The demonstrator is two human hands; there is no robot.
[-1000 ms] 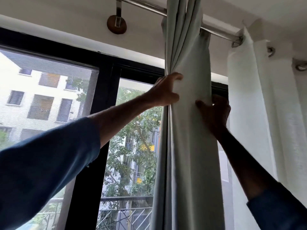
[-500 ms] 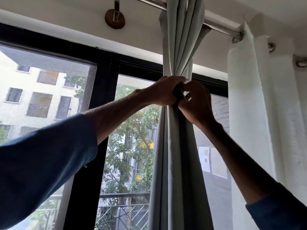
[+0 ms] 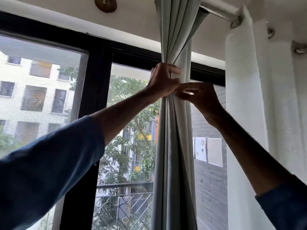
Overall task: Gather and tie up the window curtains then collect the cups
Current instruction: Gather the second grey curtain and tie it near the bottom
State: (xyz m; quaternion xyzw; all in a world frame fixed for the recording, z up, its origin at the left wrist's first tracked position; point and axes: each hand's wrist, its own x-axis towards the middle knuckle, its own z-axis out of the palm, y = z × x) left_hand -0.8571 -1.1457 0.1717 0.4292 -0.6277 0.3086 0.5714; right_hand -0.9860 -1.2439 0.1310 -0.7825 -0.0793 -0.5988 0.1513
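Flanking grey curtain point(image 3: 172, 146): white curtain point(image 3: 240, 97), window frame point(image 3: 96, 80).

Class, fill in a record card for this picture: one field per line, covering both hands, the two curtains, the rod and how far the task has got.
Left hand: grips the bunched grey curtain, arm raised
Right hand: fingertips at that curtain just under the other hand; pinch unclear
Curtain shape: gathered into a narrow column, hanging from the rod
White curtain: hangs to the right, untouched
Task stage: curtain gathered, no tie visible; no cups in view
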